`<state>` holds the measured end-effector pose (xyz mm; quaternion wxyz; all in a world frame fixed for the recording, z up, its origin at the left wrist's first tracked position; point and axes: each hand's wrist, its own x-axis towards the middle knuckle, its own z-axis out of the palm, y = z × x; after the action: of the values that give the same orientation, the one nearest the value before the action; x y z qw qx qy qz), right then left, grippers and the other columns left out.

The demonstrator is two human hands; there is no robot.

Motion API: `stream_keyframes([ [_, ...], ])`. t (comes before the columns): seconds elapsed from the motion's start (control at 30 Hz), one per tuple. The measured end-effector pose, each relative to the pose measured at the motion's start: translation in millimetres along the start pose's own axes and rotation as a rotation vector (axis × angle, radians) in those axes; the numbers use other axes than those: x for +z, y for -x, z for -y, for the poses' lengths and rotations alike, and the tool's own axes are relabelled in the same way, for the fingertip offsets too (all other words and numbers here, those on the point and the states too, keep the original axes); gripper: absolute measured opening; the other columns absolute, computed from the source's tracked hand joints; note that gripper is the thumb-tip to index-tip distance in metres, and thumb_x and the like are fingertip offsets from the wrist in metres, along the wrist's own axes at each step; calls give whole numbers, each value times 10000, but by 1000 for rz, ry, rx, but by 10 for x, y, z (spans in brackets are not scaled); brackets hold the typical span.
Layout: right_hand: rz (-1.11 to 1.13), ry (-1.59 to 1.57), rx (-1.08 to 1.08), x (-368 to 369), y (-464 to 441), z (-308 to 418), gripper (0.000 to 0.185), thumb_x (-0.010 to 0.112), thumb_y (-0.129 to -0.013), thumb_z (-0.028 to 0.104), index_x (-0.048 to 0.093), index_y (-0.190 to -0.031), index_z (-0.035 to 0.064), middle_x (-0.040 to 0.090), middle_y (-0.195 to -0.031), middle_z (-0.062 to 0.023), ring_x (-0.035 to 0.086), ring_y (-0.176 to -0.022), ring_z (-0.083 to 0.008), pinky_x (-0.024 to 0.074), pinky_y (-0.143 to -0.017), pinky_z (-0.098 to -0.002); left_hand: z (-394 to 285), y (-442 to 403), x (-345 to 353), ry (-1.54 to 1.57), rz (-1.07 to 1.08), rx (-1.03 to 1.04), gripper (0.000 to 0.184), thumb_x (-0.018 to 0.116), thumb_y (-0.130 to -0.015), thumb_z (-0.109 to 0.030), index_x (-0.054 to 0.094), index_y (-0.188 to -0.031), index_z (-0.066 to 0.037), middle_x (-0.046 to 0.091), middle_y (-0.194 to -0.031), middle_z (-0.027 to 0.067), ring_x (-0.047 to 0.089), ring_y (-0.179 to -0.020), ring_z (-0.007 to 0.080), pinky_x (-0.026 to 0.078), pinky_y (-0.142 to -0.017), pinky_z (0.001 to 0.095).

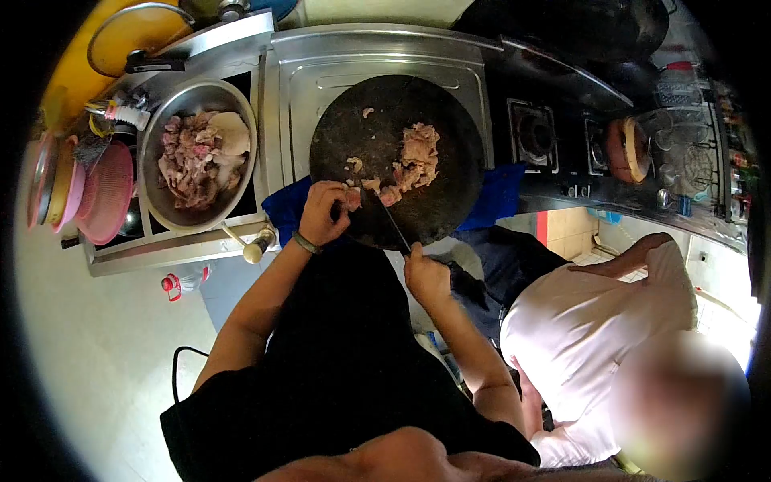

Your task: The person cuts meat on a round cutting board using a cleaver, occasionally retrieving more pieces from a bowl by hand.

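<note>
While the left-hand grip (325, 212) holds a meat piece (352, 199) against the round board (345, 120), the right-hand grip (426, 277) grasps the knife (396, 226) by its handle

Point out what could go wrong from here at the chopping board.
The left hand is at the meat close to the knife in the right hand; a slip might cut a finger. The person in the pale shirt, close beside the right arm, could jostle it.
</note>
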<state>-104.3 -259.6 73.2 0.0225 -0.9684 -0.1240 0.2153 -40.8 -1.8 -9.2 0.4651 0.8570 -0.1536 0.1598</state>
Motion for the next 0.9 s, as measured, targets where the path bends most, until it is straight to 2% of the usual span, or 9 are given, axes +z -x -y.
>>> stream_keyframes([
  [0.07, -20, -92, -2, -159, -41, -58, 358, 561, -911, 278, 472, -1123, 2, 632, -608, -168, 646, -548, -351, 513, -497, -461, 11, -31, 10, -31, 39, 84, 450, 706, -636, 14, 577, -1048, -114, 556, -1113, 112, 552, -1043, 329, 424, -955, 454],
  [0.2, -192, -101, 73, -85, -97, -168, 348, 572, -911, 259, 490, -1122, -6, 624, -601, -177, 648, -557, -353, 517, -505, -450, -131, -148, 18, -93, -7, 174, 423, 717, -687, 18, 605, -1064, -141, 575, -1068, 93, 555, -1058, 323, 419, -979, 449],
  [0.27, -176, -124, 60, -97, -92, -169, 344, 578, -910, 256, 497, -1115, -9, 621, -597, -179, 647, -554, -353, 518, -502, -445, -76, -128, -22, -126, 30, 195, 381, 710, -716, 11, 621, -1055, -139, 591, -1058, 77, 561, -1062, 308, 420, -984, 453],
  [0.4, -189, -154, 20, -173, -30, -85, 341, 589, -907, 245, 505, -1110, -16, 612, -581, -176, 634, -526, -350, 504, -482, -437, -54, -51, 8, -149, 5, 96, 286, 685, -762, -18, 652, -1022, -135, 619, -1073, 56, 575, -1065, 276, 425, -988, 465],
  [0.5, -260, -204, -53, -182, 42, -36, 337, 597, -902, 235, 505, -1107, -17, 595, -554, -163, 619, -497, -346, 483, -457, -429, -97, -72, -78, -227, 7, 160, 246, 658, -785, -35, 659, -1010, -134, 627, -1112, 47, 582, -1060, 264, 434, -978, 467],
  [0.7, -240, -104, -151, -191, 60, 79, 249, 598, -901, 238, 493, -1013, 42, 570, -514, -118, 603, -454, -311, 467, -427, -415, -104, -24, -49, -236, -11, 167, 233, 645, -784, -44, 667, -999, -132, 632, -1096, 43, 585, -1053, 268, 441, -973, 445],
  [0.9, -170, -34, -148, -206, -19, 89, 216, 580, -910, 249, 479, -981, 72, 585, -515, -88, 613, -454, -288, 486, -432, -399, -63, -52, -83, -216, 39, 187, 275, 699, -735, 4, 671, -990, -96, 628, -1093, 80, 596, -1033, 294, 468, -933, 461],
])
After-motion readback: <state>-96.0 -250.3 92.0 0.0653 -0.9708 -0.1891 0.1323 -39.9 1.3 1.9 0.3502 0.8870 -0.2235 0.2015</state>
